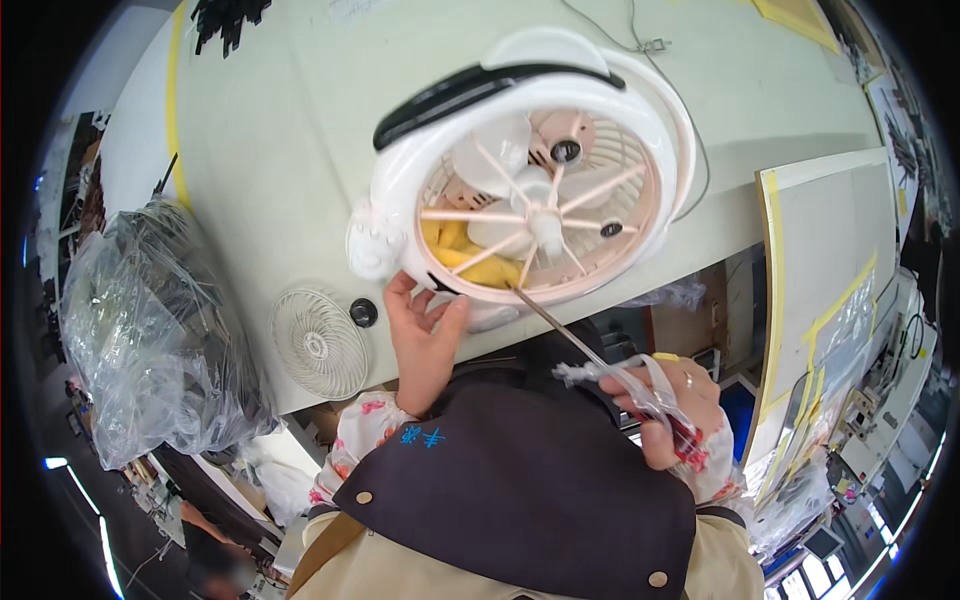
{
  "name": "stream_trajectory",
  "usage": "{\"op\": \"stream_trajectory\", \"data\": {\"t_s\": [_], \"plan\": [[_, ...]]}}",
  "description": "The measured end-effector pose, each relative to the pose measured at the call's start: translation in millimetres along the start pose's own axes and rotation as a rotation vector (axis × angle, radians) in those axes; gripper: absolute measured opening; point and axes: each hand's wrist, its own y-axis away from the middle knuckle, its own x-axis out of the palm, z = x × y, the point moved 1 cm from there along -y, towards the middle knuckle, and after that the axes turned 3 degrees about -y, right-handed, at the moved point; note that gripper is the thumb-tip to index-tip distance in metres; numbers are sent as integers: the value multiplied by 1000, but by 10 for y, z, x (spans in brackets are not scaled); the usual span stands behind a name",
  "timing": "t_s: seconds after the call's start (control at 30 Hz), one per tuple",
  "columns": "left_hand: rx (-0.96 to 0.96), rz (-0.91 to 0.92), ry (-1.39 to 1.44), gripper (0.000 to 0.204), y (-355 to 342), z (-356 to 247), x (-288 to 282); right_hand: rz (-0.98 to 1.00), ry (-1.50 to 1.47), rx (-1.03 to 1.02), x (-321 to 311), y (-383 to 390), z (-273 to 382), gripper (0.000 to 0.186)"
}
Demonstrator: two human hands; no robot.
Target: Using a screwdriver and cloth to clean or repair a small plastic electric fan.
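A white and pale pink fan (545, 225) lies on the table with its open round side up, showing spokes, a hub and pale blades. My left hand (425, 340) grips the near left rim of the housing, fingers curled against its edge. In my right hand (665, 400) is a screwdriver (558, 328), its handle loosely wrapped in clear plastic. The shaft points up and left, and its tip meets the near rim of the fan. Something soft and yellow (485, 270) shows behind the spokes at the lower left.
A white round grille (318, 343) and a small black round cap (364, 312) lie left of my left hand. A large clear plastic bag (165, 335) sits at the table's left edge. A cable (706, 160) runs behind the fan. A taped board (825, 270) stands at right.
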Motion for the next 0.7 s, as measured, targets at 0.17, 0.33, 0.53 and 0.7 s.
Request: {"op": "stream_trajectory", "data": {"t_s": [0.17,0.33,0.53,0.7], "plan": [[336,-33,-400,49,37,-314,-48,-112,-16,20,52,47,-146,21],[876,115,-952,22,-246,-1014,60,-23,6,-50,-66,-55,-170,14],[1019,574,-1630,15,-637,-1367,545,-40,-75,-206,-182,-73,-310,13],[822,879,-1988,9,-831,-1290,895,-23,-164,-180,-283,-78,-371,14]]}}
